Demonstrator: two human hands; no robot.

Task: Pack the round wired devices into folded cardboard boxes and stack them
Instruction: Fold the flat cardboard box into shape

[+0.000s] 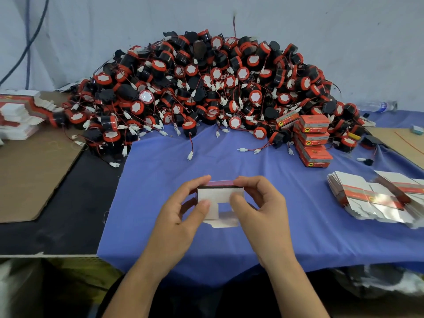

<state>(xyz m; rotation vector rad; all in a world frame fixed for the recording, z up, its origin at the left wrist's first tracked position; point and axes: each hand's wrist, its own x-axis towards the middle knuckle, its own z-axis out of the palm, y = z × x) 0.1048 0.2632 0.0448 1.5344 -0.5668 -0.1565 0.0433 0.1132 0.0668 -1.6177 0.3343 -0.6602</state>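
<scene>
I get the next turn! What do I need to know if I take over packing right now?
Hands: the left hand and the right hand both pinch one part-folded cardboard box over the blue cloth. Its near flaps are open, and I cannot see inside it.
Things: the round wired devices lie in a big pile at the back. The flat box blanks are fanned out at the right.
Done: a few closed boxes are stacked at the pile's right edge.
Left: finish this box, put a device in, close it, stack it, repeat.
</scene>
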